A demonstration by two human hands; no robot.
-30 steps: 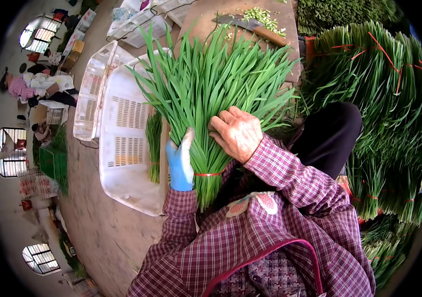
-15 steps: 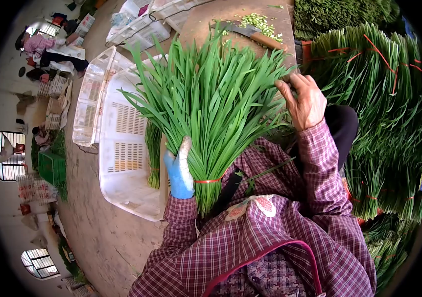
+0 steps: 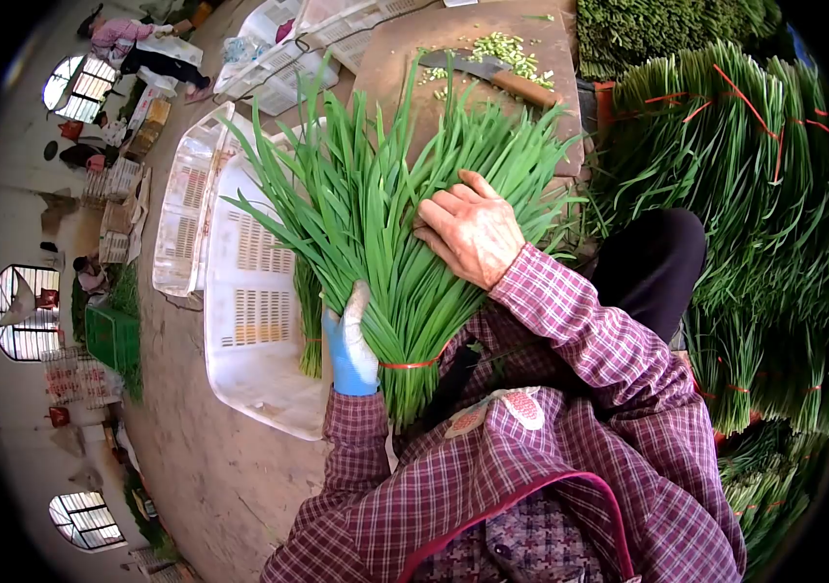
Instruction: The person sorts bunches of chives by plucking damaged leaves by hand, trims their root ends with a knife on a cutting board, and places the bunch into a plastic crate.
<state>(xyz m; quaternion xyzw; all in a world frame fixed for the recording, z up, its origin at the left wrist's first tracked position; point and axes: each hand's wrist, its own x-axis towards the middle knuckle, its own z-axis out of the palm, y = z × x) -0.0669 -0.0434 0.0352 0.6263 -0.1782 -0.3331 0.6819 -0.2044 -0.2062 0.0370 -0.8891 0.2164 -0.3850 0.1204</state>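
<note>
A large bunch of Chinese chives (image 3: 405, 262) stands in front of me, leaves fanned out at the top. A red band (image 3: 409, 365) goes round its lower stems. My left hand (image 3: 351, 340), in a blue and white glove, is closed round the left side of the bunch just above the band, thumb pointing up. My bare right hand (image 3: 473, 233) lies among the leaves on the right side. Its fingers are curled into them, the fingertips partly hidden by the greens.
A white plastic crate (image 3: 249, 374) with another chive bunch (image 3: 309, 321) is at the left. Ahead, a knife (image 3: 521, 85) and cut stem pieces (image 3: 512, 53) lie on a board (image 3: 390, 68). Banded chives (image 3: 725, 175) are stacked at the right. A person (image 3: 128, 34) is in the far background.
My right hand has moved left from the outer leaf tips into the middle of the bunch, its fingers now curled in the leaves. My left hand keeps its hold.
</note>
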